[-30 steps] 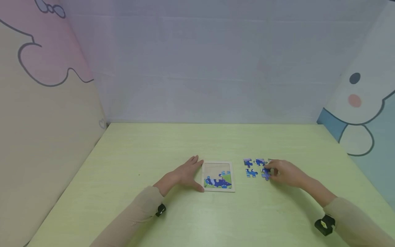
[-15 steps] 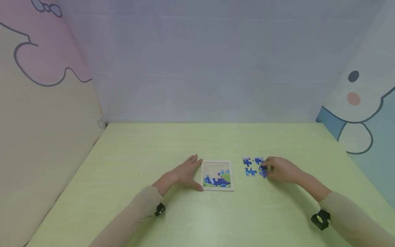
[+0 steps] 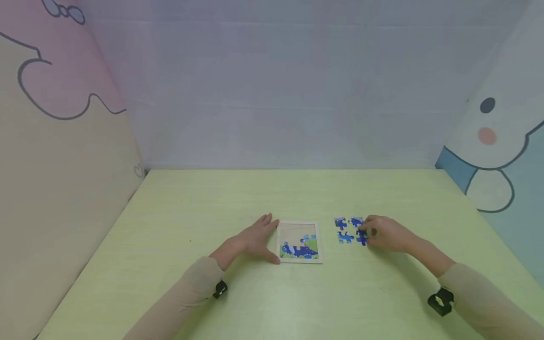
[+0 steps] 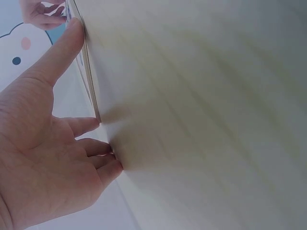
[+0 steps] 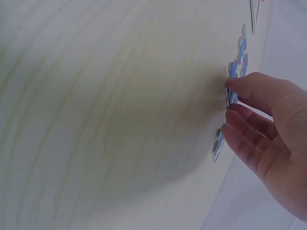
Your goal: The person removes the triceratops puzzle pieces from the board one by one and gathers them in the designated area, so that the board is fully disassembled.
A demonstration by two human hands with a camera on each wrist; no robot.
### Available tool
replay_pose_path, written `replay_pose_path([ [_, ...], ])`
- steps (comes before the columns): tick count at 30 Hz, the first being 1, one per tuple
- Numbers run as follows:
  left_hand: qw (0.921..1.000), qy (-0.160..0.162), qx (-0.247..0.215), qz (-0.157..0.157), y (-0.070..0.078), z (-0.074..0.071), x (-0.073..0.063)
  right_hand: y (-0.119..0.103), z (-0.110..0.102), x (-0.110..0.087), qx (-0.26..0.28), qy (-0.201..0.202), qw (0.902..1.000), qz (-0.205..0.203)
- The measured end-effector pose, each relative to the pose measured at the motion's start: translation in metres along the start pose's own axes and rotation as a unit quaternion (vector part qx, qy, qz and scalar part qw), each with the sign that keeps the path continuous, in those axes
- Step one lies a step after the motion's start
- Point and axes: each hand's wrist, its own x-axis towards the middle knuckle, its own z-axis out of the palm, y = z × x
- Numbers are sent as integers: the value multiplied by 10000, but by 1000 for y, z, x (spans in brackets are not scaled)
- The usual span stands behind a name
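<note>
A square puzzle tray [image 3: 320, 243] with a pale rim lies at the table's middle, its lower part filled with blue and green dinosaur pieces and its upper part bare wood. My left hand [image 3: 257, 240] is spread at the tray's left side, thumb and fingertips touching its edge; the left wrist view shows the thumb [image 4: 69, 40] against the rim. To the right, my right hand [image 3: 388, 233] pinches a blue puzzle piece [image 3: 361, 238] between thumb and fingers, low at the table. Partly hidden by the fingers, that puzzle piece [image 5: 231, 98] shows in the right wrist view.
Several loose puzzle pieces [image 3: 345, 237] lie between tray and right hand. Another puzzle piece [image 5: 218, 144] lies by the right fingertips in the right wrist view. A pale green table [image 3: 272, 302] meets a grey back wall [image 3: 289, 94]; printed side panels [image 3: 488, 189] stand left and right.
My right hand has shifted slightly left and away from me, its fingers still at the blue puzzle piece. The left hand stays on the tray's edge. The head view has moved a little.
</note>
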Motion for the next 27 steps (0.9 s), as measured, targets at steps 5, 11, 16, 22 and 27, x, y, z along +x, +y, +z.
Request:
replay_pose_path([
  [5, 10000, 8, -18, -11, 1, -1, -1, 0, -2, 2, 60, 36, 10000, -49],
  [11, 10000, 3, 8, -42, 3, -2, -1, -7, -3, 12, -77, 67, 9998, -152],
  [16, 10000, 4, -7, -38, 3, -2, -1, -22, -1, 24, -91, 87, 9995, -306],
  [22, 10000, -2, 54, -42, 2, -2, -1, -44, 10, 45, 62, 55, 9985, -536],
  [27, 10000, -14, 2, -43, 3, -1, -1, -62, 18, 59, 414, -191, 9977, -507],
])
